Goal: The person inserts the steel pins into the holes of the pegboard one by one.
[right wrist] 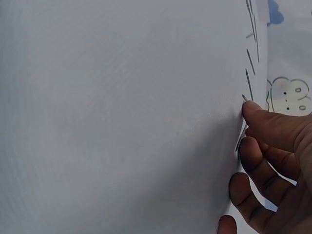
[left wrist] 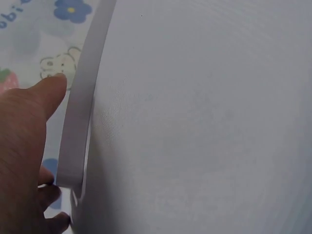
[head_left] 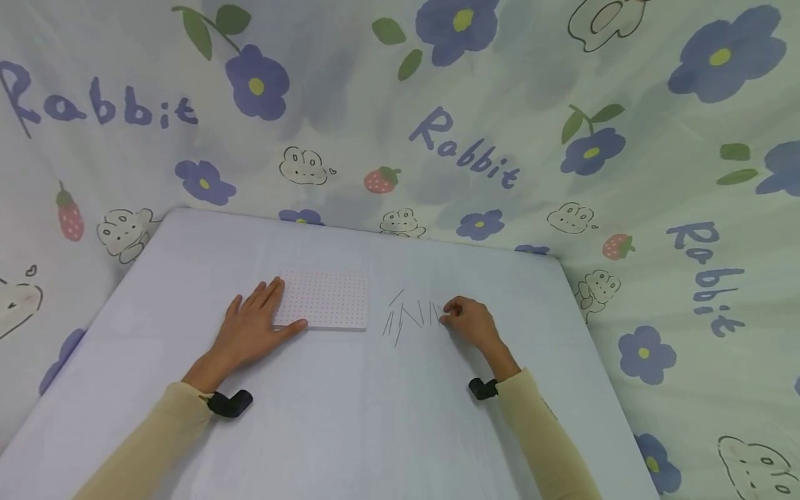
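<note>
White dotted rectangular board (head_left: 325, 300) is touched by spread left hand (head_left: 250, 328); thin dark needles (head_left: 430, 313) by right hand (head_left: 470, 322), pinch unclear, could be scattered by fumbling

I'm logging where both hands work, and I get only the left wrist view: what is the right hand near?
Observer: In the head view, the right hand is at the right end of a scatter of thin, dark, needle-like pieces.

Operator: Thanks. I see just the side of the board; what is its top like?

Observer: The board is pale on top, with rows of small dots.

Operator: And where do those pieces lie relative to the board?

Observer: To its right as the head view shows it, on the white table, apart from the board.
</note>
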Motion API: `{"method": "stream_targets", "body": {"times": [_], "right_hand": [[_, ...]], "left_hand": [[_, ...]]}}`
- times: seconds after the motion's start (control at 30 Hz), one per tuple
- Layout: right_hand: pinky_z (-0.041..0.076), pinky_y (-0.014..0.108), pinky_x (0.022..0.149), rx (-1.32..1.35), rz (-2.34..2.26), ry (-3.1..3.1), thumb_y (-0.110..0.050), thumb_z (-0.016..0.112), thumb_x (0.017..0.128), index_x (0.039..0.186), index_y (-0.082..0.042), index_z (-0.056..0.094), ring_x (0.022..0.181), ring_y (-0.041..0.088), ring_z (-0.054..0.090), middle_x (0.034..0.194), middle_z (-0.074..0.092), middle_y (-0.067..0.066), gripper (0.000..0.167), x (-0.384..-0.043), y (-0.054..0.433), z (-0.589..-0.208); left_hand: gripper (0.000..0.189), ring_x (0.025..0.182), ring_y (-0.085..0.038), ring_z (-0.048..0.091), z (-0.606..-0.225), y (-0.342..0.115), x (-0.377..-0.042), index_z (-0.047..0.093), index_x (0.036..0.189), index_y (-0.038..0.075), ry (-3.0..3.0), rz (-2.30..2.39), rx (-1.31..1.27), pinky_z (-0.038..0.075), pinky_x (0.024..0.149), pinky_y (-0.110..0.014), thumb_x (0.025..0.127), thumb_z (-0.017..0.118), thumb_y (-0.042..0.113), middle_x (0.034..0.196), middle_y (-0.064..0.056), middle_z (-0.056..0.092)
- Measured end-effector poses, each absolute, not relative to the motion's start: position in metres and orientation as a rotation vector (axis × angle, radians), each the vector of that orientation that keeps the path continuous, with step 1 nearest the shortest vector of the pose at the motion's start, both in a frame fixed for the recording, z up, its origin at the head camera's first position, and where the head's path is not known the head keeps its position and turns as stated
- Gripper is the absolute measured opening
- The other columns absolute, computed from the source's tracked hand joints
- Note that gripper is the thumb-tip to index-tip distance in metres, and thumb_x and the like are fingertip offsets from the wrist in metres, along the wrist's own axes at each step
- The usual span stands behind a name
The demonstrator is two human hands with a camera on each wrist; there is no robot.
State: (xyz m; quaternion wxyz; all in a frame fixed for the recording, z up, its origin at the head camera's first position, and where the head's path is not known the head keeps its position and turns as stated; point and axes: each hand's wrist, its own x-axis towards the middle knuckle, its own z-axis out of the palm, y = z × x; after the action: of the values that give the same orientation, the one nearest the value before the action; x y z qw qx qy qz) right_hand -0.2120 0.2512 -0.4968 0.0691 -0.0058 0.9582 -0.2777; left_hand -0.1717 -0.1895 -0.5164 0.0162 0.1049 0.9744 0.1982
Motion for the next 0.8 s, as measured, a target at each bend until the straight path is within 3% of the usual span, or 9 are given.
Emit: {"method": "stream_targets", "body": {"times": [0.8], "right_hand": [[0.048,0.03,0.063,-0.008,-0.805,2.901,-0.029,0.076,0.091,0.095,-0.014,0.076,0.076,0.015,0.061,0.086,0.071,-0.002,0.015,-0.2094,0.2508,-0.4995]], "left_hand": [[0.104,0.149,-0.047,0.019,-0.5193,-0.1872,-0.1715,0.021,0.158,-0.004,3.072,0.602,0.343,0.008,0.114,-0.072,0.092,0.053,0.071,0.165,-0.022,0.02]]}}
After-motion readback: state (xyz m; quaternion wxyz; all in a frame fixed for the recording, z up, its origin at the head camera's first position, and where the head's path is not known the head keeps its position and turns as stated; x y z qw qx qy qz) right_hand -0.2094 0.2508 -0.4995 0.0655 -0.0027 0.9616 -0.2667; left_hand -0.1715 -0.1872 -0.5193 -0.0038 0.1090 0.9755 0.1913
